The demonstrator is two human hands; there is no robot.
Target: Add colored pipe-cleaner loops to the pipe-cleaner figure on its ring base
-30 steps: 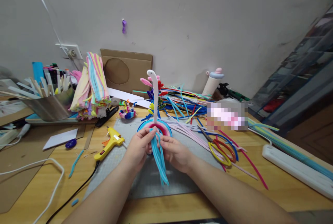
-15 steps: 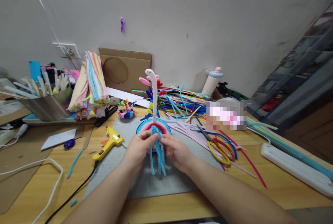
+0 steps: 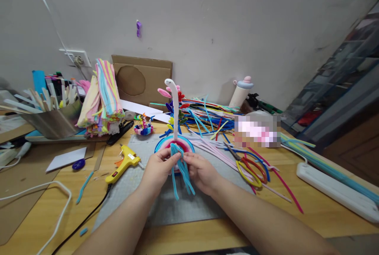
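My left hand (image 3: 160, 165) pinches a small bunch of light blue pipe cleaners (image 3: 184, 176), whose loose ends hang down in front. From the other side, my right hand (image 3: 202, 169) closes its fingertips on the same bunch. Just behind my fingers sits a round pipe-cleaner piece (image 3: 160, 143) in pink, white and blue rings, partly hidden by my hands. A white pipe-cleaner stem (image 3: 175, 113) with a bent top and small dark dots rises above it. Pink, red, yellow and green petal shapes (image 3: 181, 96) show behind the stem.
A yellow glue gun (image 3: 126, 162) lies left on the grey mat (image 3: 189, 211). Scissors (image 3: 247, 168) rest at right among pink strands. Behind are a pipe-cleaner pile (image 3: 204, 119), bundled pipe cleaners (image 3: 108, 89) and a bottle (image 3: 241, 93). A white power strip (image 3: 334, 194) lies far right.
The hanging ends of the blue pipe cleaners have swung to the right. Both hands keep nearly the same place and grip.
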